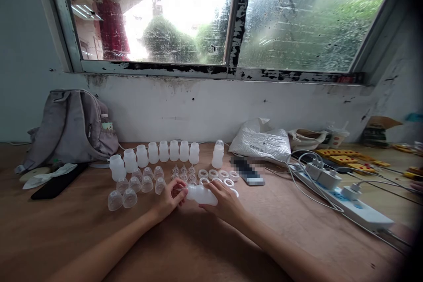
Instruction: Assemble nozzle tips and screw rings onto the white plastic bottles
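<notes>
My right hand (222, 198) is wrapped round a frosted white bottle (200, 194) lying on its side, its mouth to the left. At that mouth, my left hand (174, 194) is closed, thumb and fingers pinched on something small and clear that I cannot make out. Behind the hands stand clear nipples (183, 170) and several white rings (213, 174). Clear domed caps (135, 184) sit to the left. A row of open frosted bottles (164, 151) stands further back, and one capped bottle (217, 154) stands apart to their right.
A grey backpack (74, 128) leans at the back left by a black flat object (59, 181). On the right are a phone (247, 172), a silvery bag (261, 143), a power strip (350, 205) with plugs and cables, and yellow parts (346, 158). A wall with a window rises behind.
</notes>
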Demonstrator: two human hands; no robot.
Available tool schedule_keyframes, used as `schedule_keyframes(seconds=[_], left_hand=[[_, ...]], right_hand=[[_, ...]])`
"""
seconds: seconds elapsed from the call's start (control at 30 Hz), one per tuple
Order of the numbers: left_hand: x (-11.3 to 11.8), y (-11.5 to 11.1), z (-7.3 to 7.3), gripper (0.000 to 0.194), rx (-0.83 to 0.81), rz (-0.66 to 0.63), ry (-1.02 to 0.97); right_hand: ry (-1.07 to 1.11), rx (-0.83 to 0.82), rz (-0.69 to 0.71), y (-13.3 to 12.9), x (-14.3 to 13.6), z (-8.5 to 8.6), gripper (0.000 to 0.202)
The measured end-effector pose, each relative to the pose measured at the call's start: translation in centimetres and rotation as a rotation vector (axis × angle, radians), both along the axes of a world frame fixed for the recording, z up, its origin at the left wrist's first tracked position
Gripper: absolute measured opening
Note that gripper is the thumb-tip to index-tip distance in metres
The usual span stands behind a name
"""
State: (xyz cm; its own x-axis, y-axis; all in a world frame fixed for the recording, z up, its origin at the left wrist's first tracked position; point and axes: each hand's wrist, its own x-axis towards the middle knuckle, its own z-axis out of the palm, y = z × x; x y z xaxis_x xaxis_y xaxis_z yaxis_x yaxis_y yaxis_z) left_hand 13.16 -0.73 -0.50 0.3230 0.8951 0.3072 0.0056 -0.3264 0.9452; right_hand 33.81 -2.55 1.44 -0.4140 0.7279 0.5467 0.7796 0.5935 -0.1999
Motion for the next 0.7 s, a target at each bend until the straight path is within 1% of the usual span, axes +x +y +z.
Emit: schedule_keyframes(seconds=[0.1, 0.2, 0.27, 0.37, 0.47, 0.57, 0.63, 0.7], left_hand=[[-0.2, -0.4, 0.1, 0.024, 0.096, 0.036, 0.064], [-0.3, -0.8, 0.2, 0.022, 0.175, 0.054, 0.100], [-0.3, -0.9, 0.3, 0.021, 0.187, 0.029, 0.102], [-0.2, -0.9, 0.5, 0.020, 0.165, -0.007, 0.099], [-0.2, -0.8, 0.7, 0.020, 0.159, 0.020, 0.130], [-0.2, -0.8, 0.9, 0.025, 0.168, 0.089, 0.210], [-0.2, -0.9, 1.1, 0.037, 0.161, 0.127, 0.278], [-0.1, -1.0, 1.3, 0.046, 0.125, 0.139, 0.320]], right_hand=[[0.008, -0.026, 0.018, -0.1, 0.2, 0.4, 0.043], [0.065, -0.116, 0.047, 0.0, 0.5, 0.7, 0.049], [0.107, -0.178, 0.076, 0.1, 0.7, 0.8, 0.051], [0.141, -0.238, 0.138, 0.3, 0.9, 1.1, 0.049], [0.126, -0.270, 0.177, 0.2, 0.9, 1.3, 0.046], [0.060, -0.226, 0.150, -0.3, 0.6, 1.3, 0.048], [-0.010, -0.140, 0.137, -0.7, 0.4, 1.2, 0.049], [-0.066, -0.026, 0.131, -1.0, 0.2, 1.0, 0.048]])
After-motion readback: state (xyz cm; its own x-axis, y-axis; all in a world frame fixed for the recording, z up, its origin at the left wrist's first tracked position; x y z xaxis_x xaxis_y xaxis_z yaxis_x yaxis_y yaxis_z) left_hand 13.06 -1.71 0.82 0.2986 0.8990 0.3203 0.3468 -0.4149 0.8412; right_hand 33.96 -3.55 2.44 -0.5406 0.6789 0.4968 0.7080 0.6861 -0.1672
